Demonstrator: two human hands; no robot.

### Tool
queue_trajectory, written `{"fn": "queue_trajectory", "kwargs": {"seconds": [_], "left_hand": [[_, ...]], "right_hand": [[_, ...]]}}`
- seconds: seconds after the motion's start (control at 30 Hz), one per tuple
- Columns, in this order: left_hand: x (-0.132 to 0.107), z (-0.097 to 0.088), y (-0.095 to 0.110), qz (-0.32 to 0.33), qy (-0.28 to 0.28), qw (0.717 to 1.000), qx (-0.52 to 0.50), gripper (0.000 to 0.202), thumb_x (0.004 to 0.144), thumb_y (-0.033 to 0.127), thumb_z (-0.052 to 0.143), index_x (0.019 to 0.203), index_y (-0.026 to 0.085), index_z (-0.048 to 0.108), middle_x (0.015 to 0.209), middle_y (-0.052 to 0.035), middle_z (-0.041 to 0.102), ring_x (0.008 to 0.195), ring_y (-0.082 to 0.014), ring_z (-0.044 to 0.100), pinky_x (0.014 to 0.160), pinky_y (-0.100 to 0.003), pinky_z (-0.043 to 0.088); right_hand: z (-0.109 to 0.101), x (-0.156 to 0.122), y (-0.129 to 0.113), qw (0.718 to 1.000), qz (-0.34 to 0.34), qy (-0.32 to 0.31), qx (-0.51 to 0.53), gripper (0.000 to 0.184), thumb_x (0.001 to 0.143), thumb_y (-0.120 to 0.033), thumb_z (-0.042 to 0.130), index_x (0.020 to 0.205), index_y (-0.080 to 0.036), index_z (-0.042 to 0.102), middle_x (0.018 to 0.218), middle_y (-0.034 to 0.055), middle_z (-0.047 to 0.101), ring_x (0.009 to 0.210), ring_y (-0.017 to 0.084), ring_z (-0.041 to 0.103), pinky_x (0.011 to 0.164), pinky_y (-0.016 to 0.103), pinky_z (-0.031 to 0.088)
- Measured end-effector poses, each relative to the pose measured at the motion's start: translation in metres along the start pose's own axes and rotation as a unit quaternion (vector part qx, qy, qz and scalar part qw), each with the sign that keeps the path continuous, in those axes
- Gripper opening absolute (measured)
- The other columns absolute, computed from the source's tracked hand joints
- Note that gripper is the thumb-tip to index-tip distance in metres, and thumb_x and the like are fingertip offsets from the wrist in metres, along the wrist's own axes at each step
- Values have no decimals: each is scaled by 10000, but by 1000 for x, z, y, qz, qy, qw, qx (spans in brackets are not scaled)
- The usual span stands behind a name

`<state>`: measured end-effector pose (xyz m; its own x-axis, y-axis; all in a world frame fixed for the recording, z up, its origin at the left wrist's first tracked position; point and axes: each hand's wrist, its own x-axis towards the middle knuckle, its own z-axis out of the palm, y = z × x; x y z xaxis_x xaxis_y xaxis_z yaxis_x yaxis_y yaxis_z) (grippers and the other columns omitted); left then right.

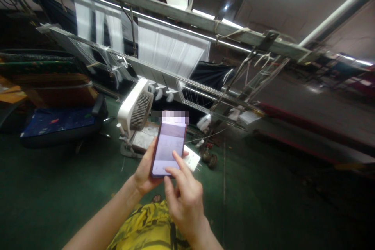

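A smartphone [169,152] with a lit, pale screen is held upright in front of my body. My left hand [145,170] is wrapped around its left side and back, and some of its fingertips show past the right edge. Over the lower part of the screen hovers or rests my right hand [186,191], its fingers apart; contact with the glass is hard to make out. The screen's text is too blurred to read, and its top is covered by blurred blocks.
A loom-like frame with white threads [166,45] stands ahead under a long beam [175,11]. Behind the phone is a white box fan [136,105]. An office chair [58,121] stands at left on the green floor [96,187]. A white power strip [191,159] lies nearby.
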<state>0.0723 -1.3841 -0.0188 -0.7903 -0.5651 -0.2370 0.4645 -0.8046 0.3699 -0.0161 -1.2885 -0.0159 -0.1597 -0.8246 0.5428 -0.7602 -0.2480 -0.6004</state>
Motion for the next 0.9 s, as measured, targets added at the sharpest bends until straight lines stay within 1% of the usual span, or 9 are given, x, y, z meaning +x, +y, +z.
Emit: {"fn": "queue_trajectory", "kwargs": {"seconds": [0.13, 0.2, 0.3, 0.4, 0.5, 0.57, 0.67, 0.77, 0.9], "left_hand": [[0, 0, 0, 10, 0, 1000, 8, 550, 885, 467, 312, 1208, 78, 529, 933, -170, 691, 864, -259, 645, 831, -392, 464], [0, 1, 1, 5, -8, 1000, 16, 578, 879, 488, 301, 1223, 76, 513, 955, -190, 680, 835, -278, 650, 789, -419, 478], [-1, 2, 2, -17, -30, 999, 24, 636, 866, 533, 271, 1223, 62, 507, 996, -222, 658, 785, -304, 653, 709, -438, 496], [0, 1, 3, -24, -46, 998, 20, 664, 862, 549, 248, 1207, 51, 519, 1002, -228, 653, 770, -313, 652, 682, -441, 499], [0, -1, 3, -10, -35, 999, 17, 641, 872, 525, 254, 1213, 48, 511, 959, -224, 666, 792, -310, 651, 686, -437, 500], [1, 0, 3, 1, -16, 1000, 11, 607, 882, 496, 271, 1219, 51, 508, 934, -210, 678, 821, -291, 650, 739, -425, 493], [1, 2, 3, 5, 2, 1000, -6, 576, 887, 476, 293, 1235, 67, 500, 947, -181, 685, 878, -265, 642, 839, -404, 462], [1, 3, 2, 2, -3, 1000, -10, 573, 878, 485, 319, 1239, 79, 501, 961, -169, 686, 898, -261, 639, 871, -404, 447], [1, 0, 0, 1, -18, 1000, -8, 566, 876, 484, 326, 1179, 66, 556, 908, -166, 699, 865, -252, 651, 871, -391, 449]], "right_hand": [[1, 2, -1, 1000, -2, -14, -2, 192, 836, -156, 483, 987, -146, 600, 1276, 188, 507, 920, 240, 652, 642, 286, 571], [1, 4, -2, 1000, -9, -27, -2, 206, 834, -154, 481, 1005, -145, 596, 1281, 181, 505, 969, 244, 633, 699, 307, 567], [0, 6, -3, 998, -28, -62, 4, 231, 828, -145, 483, 1035, -143, 586, 1284, 170, 506, 1015, 240, 610, 777, 329, 544], [-2, 7, -4, 996, -48, -74, 22, 235, 827, -136, 488, 1041, -154, 582, 1278, 148, 518, 1019, 220, 607, 818, 323, 526], [-5, 7, -3, 997, -50, -57, 32, 220, 824, -127, 493, 1021, -159, 587, 1263, 143, 533, 1018, 219, 609, 789, 303, 539], [-4, 6, -1, 998, -37, -32, 29, 196, 824, -125, 494, 989, -157, 595, 1251, 154, 540, 1007, 229, 615, 745, 296, 555], [-3, 4, 1, 999, -24, 7, 21, 183, 827, -128, 491, 971, -156, 599, 1245, 172, 540, 924, 224, 650, 677, 281, 568], [-2, 3, 3, 1000, -18, 10, 12, 195, 835, -136, 485, 991, -165, 598, 1252, 173, 534, 837, 202, 672, 632, 262, 567], [-2, 1, 3, 1000, -19, 14, 6, 189, 840, -143, 479, 979, -162, 605, 1244, 180, 539, 804, 197, 677, 617, 262, 564]]}}
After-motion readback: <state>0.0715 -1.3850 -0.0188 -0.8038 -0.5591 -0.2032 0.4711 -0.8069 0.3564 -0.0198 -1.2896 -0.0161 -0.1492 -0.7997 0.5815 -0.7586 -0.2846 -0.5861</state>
